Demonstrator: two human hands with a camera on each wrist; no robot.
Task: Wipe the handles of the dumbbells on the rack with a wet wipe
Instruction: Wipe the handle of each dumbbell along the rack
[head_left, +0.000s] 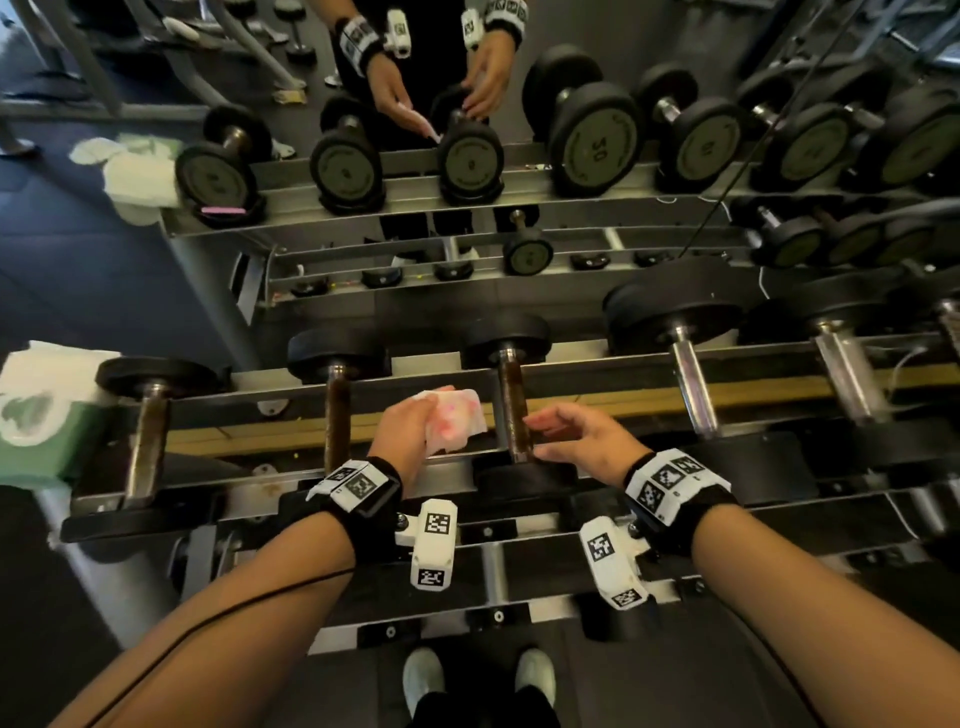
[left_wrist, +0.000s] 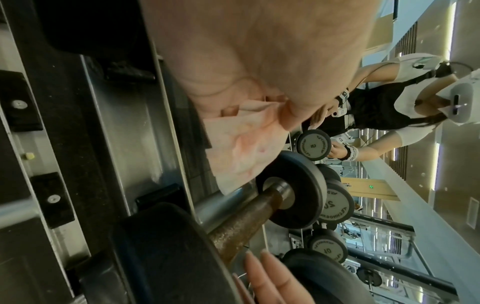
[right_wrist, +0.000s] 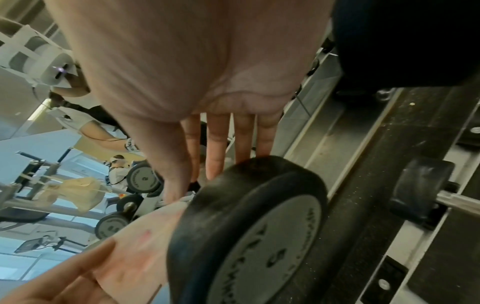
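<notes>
Wipe (head_left: 453, 420) in left hand (head_left: 410, 431) — beside handle (head_left: 514, 410)

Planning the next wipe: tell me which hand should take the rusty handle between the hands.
Left. The left hand already grips the wet wipe, just beside the rusty handle. The right hand is open and empty at the handle's other side, likely better used for steadying the dumbbell.

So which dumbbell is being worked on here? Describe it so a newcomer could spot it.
On the near top rail of the rack, count from the left end: it is the third dumbbell. Its handle is rusty brown, unlike the shiny ones further right, and it lies between the wipe-holding left hand and the open right hand.
</notes>
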